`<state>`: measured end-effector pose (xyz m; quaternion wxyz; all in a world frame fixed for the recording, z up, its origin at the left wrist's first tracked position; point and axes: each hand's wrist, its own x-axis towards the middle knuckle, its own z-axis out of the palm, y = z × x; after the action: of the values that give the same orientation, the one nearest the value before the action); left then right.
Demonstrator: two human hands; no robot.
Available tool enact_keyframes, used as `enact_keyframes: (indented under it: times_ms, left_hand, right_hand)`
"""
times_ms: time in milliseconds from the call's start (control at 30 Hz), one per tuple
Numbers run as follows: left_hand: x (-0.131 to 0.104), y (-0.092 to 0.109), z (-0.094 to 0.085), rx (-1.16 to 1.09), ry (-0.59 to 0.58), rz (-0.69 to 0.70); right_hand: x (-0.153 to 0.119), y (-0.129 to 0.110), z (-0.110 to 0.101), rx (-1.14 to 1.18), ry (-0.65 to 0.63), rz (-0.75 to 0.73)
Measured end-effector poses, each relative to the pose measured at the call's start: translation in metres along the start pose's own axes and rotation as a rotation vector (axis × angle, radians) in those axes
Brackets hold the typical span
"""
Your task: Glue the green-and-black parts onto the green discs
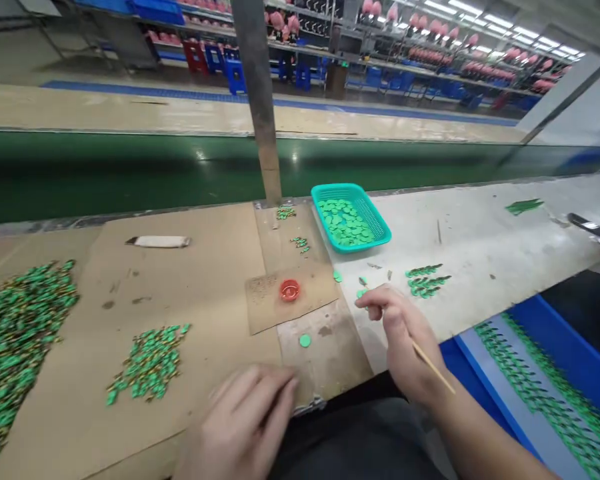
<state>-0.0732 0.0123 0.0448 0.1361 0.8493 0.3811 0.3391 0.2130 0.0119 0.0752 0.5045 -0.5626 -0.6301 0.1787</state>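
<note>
My right hand [397, 327] is over the white board right of centre, its fingers closed round a thin wooden stick [433, 367] whose end sticks out towards the wrist. Its fingertips are beside small green pieces [363, 292]. My left hand [245, 420], blurred, hovers low at the near edge with fingers curled; whether it holds anything is hidden. Between the hands and farther up, a small red cup [289, 290] stands on a cardboard piece [265, 313]. A green disc [305, 341] lies below the cup. Behind sits a turquoise basket [385, 233] of green discs.
Green-and-brown pieces form a large pile [25, 333] at far left and a smaller pile [153, 360] nearby. A white-wrapped tool [160, 241] lies behind. Short rows [427, 281] lie at right, above a blue bin [560, 340]. A metal post [263, 100] rises behind the table.
</note>
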Motion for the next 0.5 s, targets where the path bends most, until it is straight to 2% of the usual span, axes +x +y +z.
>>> enact_keyframes:
  times_ms: [100,233,400,500]
  left_hand:
    - [0.014,0.007,0.006,0.086,0.002,0.072]
    - [0.024,0.011,0.016,0.16,-0.013,0.108]
    - [0.022,0.007,0.017,0.19,-0.055,0.129]
    - [0.021,0.005,0.018,0.181,-0.076,0.138]
  right_hand:
    - [0.006,-0.001,-0.003,-0.002,-0.005,0.107]
    - [0.016,-0.009,0.009,0.099,-0.029,0.158]
    - [0.034,-0.013,0.025,0.163,-0.07,0.073]
    - [0.044,-0.009,0.037,0.105,-0.074,-0.005]
